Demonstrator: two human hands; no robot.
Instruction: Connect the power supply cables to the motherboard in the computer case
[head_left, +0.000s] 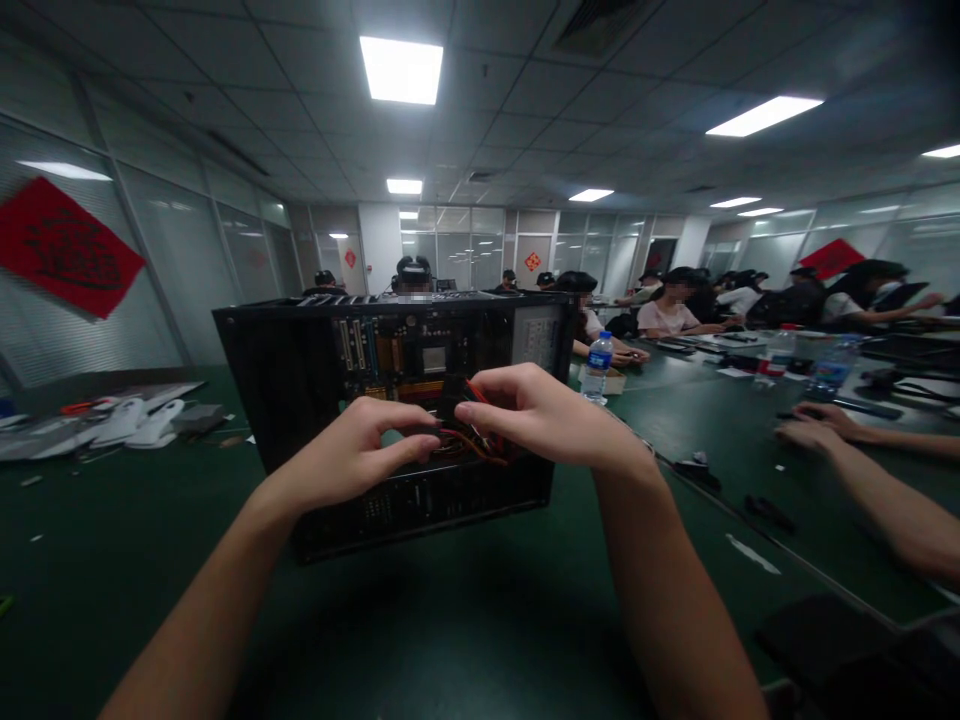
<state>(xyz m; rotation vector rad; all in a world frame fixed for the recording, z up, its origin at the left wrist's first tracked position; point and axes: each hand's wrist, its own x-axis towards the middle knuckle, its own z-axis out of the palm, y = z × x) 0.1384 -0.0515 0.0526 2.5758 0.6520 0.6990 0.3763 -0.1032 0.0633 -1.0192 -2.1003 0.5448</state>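
A black open computer case lies on its side on the dark green table, with its motherboard and slots facing me. Both my hands reach into its opening. My left hand is closed, its fingers pinched near a bundle of red and orange wires. My right hand is curled over the same wires, fingers closed on them. The connector at the wire ends is hidden by my fingers.
A co-worker's forearm and hand rest on the table at the right. A water bottle stands behind the case. White parts and papers lie at the far left. Several people sit at the tables beyond.
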